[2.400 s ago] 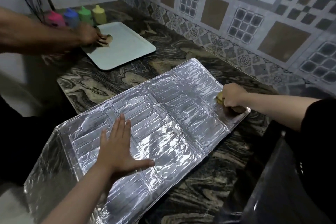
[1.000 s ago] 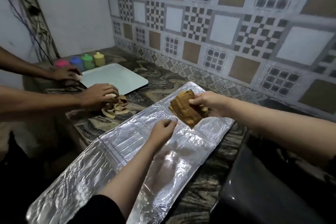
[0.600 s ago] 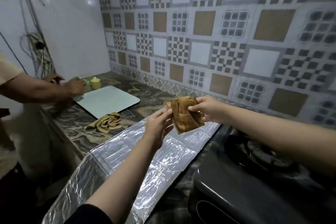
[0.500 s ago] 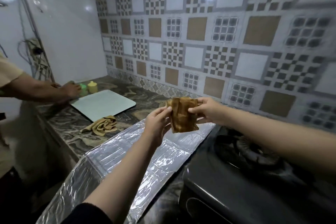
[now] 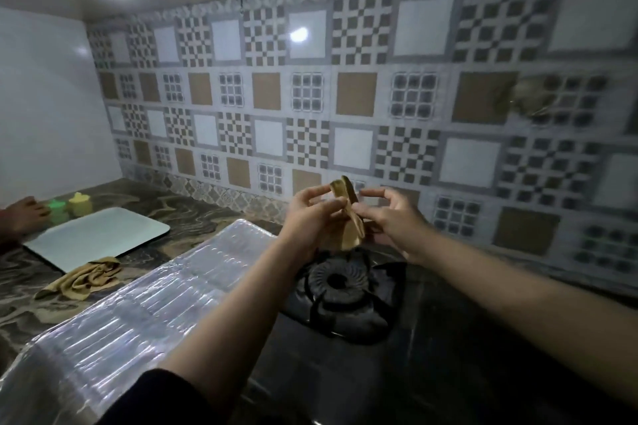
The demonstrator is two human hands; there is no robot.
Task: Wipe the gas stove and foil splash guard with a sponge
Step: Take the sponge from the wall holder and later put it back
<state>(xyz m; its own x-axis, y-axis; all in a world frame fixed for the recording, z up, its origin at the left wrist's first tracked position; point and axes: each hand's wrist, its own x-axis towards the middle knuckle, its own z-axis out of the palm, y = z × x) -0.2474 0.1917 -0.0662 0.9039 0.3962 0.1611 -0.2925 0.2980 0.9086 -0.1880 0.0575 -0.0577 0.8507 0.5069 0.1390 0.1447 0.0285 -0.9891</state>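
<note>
I hold a thin brown sponge cloth in the air above the black gas stove, over its round burner. My left hand grips the cloth's left side. My right hand pinches its right edge with thumb and fingers. The cloth hangs folded between both hands. The silver foil splash guard lies flat on the counter, left of the stove and below my left forearm.
A crumpled brown cloth lies on the marbled counter beside a white tray. Green and yellow bottles stand at the far left, where another person's hand rests. The patterned tiled wall rises behind.
My right hand lifted the sponge cloth off the foil and my left hand left the foil to take hold of it. The cloth is now folded narrower, above the burner. My view has tilted upward.
</note>
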